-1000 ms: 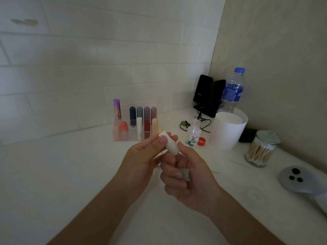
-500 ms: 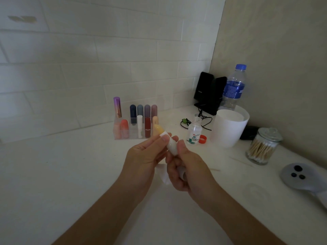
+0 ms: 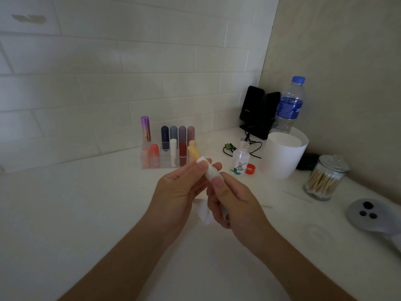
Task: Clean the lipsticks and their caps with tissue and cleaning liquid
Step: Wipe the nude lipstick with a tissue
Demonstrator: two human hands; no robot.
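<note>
Held above the near surface [image 3: 86,203], a small lipstick [image 3: 211,173], probably light, is pinched at its slick-looking white tube by the left hand [image 3: 175,192] and gripped lower by the right hand [image 3: 234,203]; the soft-looking yellow tip [image 3: 193,153] would likely smear, so hold the tube.

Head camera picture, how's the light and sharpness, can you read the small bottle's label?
Head view: dim, flat light, no glare; tile lines on the wall bow from wide-angle distortion; the lipstick is fairly sharp; on the small bottle only a large 75 reads, the finer print is too small.
</note>
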